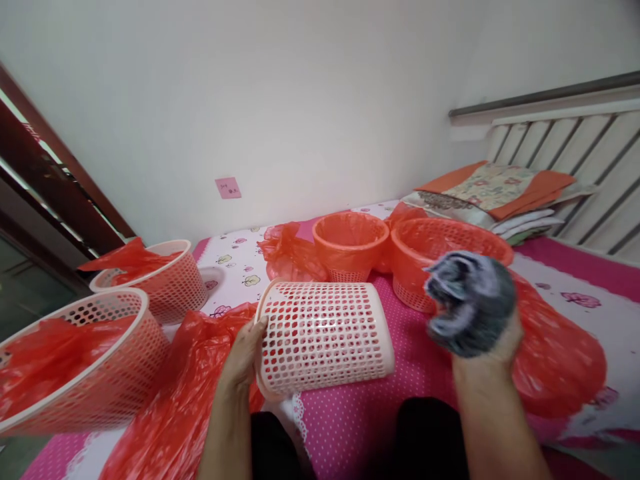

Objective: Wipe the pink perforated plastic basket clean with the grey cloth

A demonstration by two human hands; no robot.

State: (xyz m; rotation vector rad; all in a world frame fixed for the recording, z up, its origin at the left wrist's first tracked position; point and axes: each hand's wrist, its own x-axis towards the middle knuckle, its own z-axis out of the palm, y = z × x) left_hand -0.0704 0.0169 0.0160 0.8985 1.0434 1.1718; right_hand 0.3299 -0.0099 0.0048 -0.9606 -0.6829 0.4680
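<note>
My left hand (247,350) grips the rim of a pale pink perforated plastic basket (325,337), which is tipped on its side with its base toward the right. A bunched grey cloth (467,303) is in my right hand (507,340), held up to the right of that basket. The fingers of this hand are mostly hidden behind the cloth. Crumpled red plastic bags (193,373) lie beside my left forearm. Behind the tipped basket stands a small basket lined with a red bag (350,233). A larger red-lined basket (417,253) is partly covered by the cloth.
At the left stand two more pink baskets, a near one (125,360) and a far one (187,283), with red bags inside. A patterned sheet (240,267) covers the bed. Folded textiles (500,187) are stacked by the white slatted headboard (595,160). A pink note (228,187) is on the wall.
</note>
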